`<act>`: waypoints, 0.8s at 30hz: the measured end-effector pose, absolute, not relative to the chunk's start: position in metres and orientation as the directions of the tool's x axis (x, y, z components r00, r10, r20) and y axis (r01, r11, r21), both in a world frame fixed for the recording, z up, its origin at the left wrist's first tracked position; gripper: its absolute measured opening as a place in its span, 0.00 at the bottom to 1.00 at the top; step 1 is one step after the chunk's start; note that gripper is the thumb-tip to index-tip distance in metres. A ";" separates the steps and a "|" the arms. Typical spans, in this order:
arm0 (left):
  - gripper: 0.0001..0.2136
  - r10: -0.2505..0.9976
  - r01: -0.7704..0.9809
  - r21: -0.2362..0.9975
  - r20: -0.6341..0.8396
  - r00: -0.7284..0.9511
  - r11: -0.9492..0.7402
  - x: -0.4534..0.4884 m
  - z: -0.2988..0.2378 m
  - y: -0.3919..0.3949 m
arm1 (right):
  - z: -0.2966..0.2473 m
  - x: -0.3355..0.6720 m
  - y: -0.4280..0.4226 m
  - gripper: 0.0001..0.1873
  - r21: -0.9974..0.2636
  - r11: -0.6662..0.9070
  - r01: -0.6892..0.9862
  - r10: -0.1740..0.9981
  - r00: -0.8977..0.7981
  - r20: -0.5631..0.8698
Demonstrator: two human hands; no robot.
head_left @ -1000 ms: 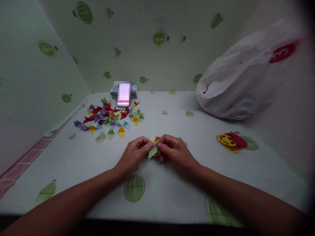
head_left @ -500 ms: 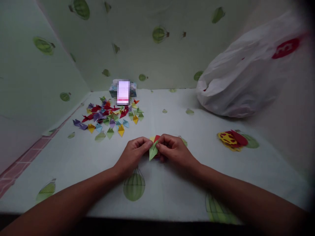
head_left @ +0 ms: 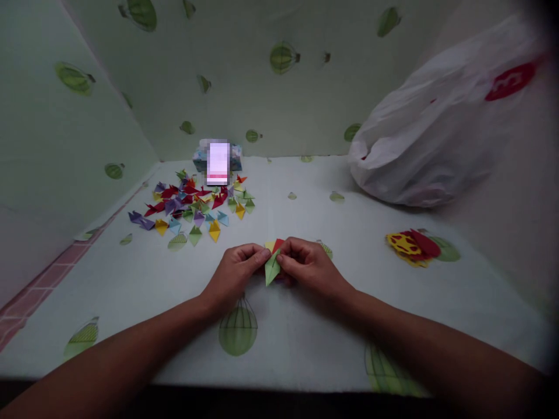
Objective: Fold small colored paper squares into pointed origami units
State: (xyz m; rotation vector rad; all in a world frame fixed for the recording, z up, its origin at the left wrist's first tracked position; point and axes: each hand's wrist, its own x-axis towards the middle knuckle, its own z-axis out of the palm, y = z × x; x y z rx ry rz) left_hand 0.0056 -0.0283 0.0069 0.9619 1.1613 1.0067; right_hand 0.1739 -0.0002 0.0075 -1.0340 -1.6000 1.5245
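Note:
A small folded piece of light green origami paper point(head_left: 272, 269) is pinched between my two hands, its pointed end toward me. My left hand point(head_left: 239, 267) grips its left edge between thumb and forefinger. On the other side my right hand point(head_left: 308, 265) pinches the upper right edge, fingers curled. Just beyond the green piece, yellow and red paper point(head_left: 276, 245) shows between the hands, partly hidden by the fingers. Folded paper cranes point(head_left: 187, 203) in several colours lie heaped at the back left.
A phone point(head_left: 218, 163), its screen lit and blurred, leans on a patterned box point(head_left: 200, 158) at the back. A bulging white plastic bag point(head_left: 428, 134) stands at the right. Red and yellow cut-out shapes point(head_left: 410, 245) lie in front of it on the balloon-print cloth point(head_left: 174, 355).
The view has shifted very slightly. Both hands stay on the green origami paper in nearly the same pose.

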 end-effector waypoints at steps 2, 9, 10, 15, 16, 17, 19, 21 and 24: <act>0.12 0.959 -0.103 0.956 -0.264 0.103 0.274 0.006 0.007 -0.028 | 0.007 0.174 0.000 0.09 -0.996 0.003 0.086 0.896 -0.442 -0.035; 0.11 0.957 -0.115 0.952 -0.273 0.099 0.283 0.005 0.006 -0.027 | 0.006 0.173 0.000 0.09 -0.994 0.024 0.105 0.907 -0.420 -0.022; 0.11 0.957 -0.125 0.951 -0.272 0.101 0.284 0.005 0.005 -0.027 | 0.006 0.173 0.000 0.09 -0.995 0.026 0.101 0.906 -0.423 -0.020; 0.12 0.961 -0.160 0.949 -0.257 0.102 0.271 0.006 0.006 -0.028 | 0.004 0.173 -0.001 0.09 -0.994 0.041 0.103 0.903 -0.429 -0.007; 0.12 0.961 -0.153 0.951 -0.257 0.101 0.270 0.007 0.006 -0.028 | 0.004 0.173 -0.001 0.09 -0.992 0.059 0.112 0.904 -0.428 0.005; 0.12 0.961 -0.145 0.952 -0.257 0.101 0.270 0.007 0.006 -0.027 | 0.004 0.173 -0.001 0.09 -0.989 0.079 0.121 0.904 -0.427 0.020; 0.12 0.960 -0.128 0.954 -0.260 0.101 0.272 0.007 0.007 -0.027 | 0.003 0.173 -0.001 0.09 -0.984 0.113 0.136 0.906 -0.420 0.046; 0.11 0.959 -0.121 0.954 -0.264 0.098 0.275 0.006 0.007 -0.027 | 0.003 0.173 -0.001 0.09 -0.981 0.126 0.147 0.910 -0.412 0.055; 0.11 0.959 -0.129 0.952 -0.267 0.098 0.278 0.006 0.006 -0.027 | 0.002 0.173 -0.001 0.09 -0.980 0.129 0.151 0.911 -0.409 0.057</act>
